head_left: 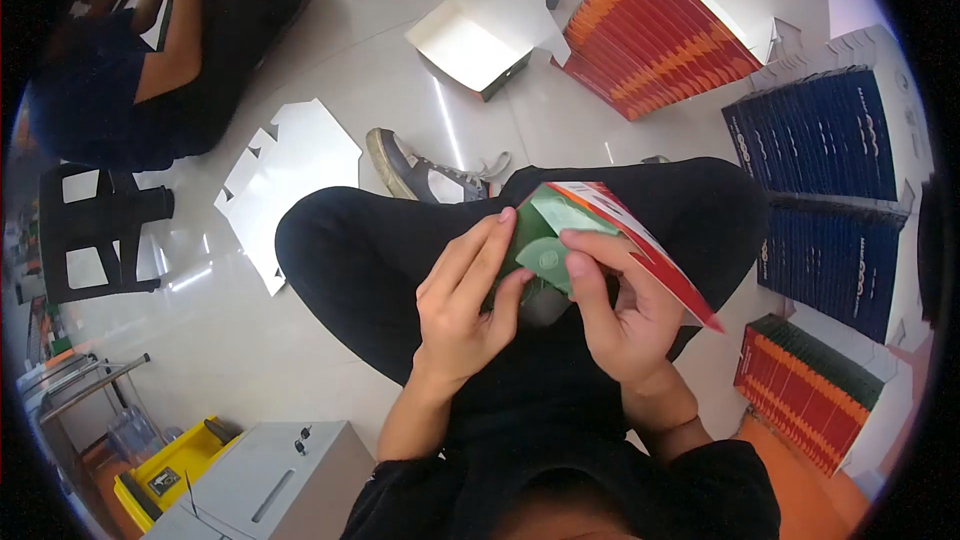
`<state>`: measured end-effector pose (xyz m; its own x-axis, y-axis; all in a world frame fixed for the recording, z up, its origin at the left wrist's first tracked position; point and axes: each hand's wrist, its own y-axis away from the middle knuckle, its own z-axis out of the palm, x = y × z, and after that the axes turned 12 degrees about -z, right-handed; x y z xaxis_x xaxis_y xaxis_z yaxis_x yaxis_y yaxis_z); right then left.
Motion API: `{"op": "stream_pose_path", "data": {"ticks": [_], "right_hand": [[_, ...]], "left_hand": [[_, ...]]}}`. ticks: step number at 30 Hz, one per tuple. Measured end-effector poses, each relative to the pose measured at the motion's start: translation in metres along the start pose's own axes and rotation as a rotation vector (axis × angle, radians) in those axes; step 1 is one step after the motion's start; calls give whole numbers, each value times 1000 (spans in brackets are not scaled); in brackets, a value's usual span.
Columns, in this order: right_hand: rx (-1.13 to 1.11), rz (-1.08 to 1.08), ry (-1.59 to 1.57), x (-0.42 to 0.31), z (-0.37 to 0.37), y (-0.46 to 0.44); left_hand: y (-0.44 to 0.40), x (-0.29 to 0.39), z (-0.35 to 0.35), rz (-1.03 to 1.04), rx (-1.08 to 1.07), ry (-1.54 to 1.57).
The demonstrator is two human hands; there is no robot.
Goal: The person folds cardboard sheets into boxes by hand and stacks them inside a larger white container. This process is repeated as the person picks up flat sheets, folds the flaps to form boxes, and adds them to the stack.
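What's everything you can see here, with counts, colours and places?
Folded card: one, green and red, centre
Open boxes: two, white inside, floor ahead
Card sheet: one, white, floor left
Red stacks: two, red-orange, right
Blue stacks: two, blue, right
Black frame: one, black, left
Other person: one, dark clothes, upper left
Slotted box: one, grey, lower left
Bin: one, yellow, lower left
Edge clutter: uncountable through blur, mixed, far left
Legs: two, black trousers, centre
Shoe: one clear, grey and white, ahead
Left hand, right hand: two, bare, on folded card
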<state>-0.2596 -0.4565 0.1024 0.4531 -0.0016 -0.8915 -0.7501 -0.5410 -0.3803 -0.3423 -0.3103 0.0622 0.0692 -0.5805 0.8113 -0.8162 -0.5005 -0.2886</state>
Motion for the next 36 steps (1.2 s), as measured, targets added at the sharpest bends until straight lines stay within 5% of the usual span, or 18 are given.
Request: {"op": "stream_pose_path", "data": {"ticks": [3, 7, 23, 25, 27, 29, 33, 36], "right_hand": [[-110, -139, 233, 8, -11, -10], [-231, -42, 312, -9, -30, -18], [-266, -83, 305, 3, -1, -3], [-301, -150, 128, 4, -8, -2], [-302, -256, 170, 7, -15, 2], [-480, -457, 507, 7, -22, 4], [-360, -707, 721, 32, -25, 12], [-456, -714, 599, 43, -25, -3]], "left_hand": [[-1, -3, -2, -41, 13, 16], [-3, 1, -6, -24, -3, 22], [8, 19, 5, -192, 141, 38], [1, 12, -3, -231, 197, 122], [-3, 1, -15, -542, 227, 431], [-14, -15, -34, -665, 222, 740], [-18, -39, -39, -713, 271, 914], [-22, -42, -42, -659, 238, 975]]}}
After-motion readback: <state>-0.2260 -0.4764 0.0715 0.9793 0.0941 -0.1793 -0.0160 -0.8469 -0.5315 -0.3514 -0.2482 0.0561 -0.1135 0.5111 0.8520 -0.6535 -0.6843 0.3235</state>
